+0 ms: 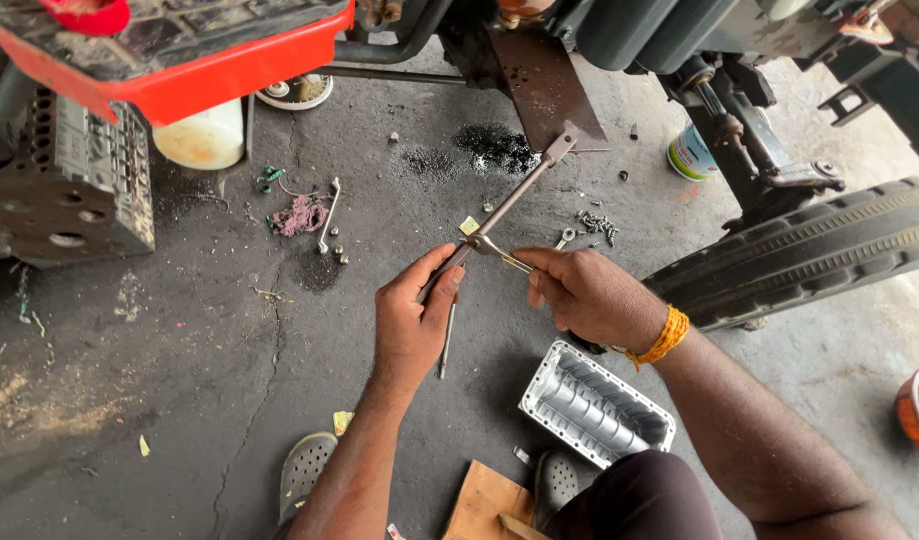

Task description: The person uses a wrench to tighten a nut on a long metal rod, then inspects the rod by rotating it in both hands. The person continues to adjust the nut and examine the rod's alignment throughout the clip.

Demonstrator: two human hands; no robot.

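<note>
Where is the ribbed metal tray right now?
In the head view, the ribbed metal tray lies on the concrete floor at lower right, just below the right hand and beside a grey sandal.

The left hand (412,322) closes its grip around a long metal rod (510,200), while the right hand (588,293) holds a small spanner (500,252) against it, above an oily concrete floor (180,380) near a ribbed metal cover (596,403).

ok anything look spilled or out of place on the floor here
Yes: a patch of dark gritty specks is spilled on the concrete under the machine, and loose bolts lie scattered beside the tyre rather than in the metal tray.
</note>
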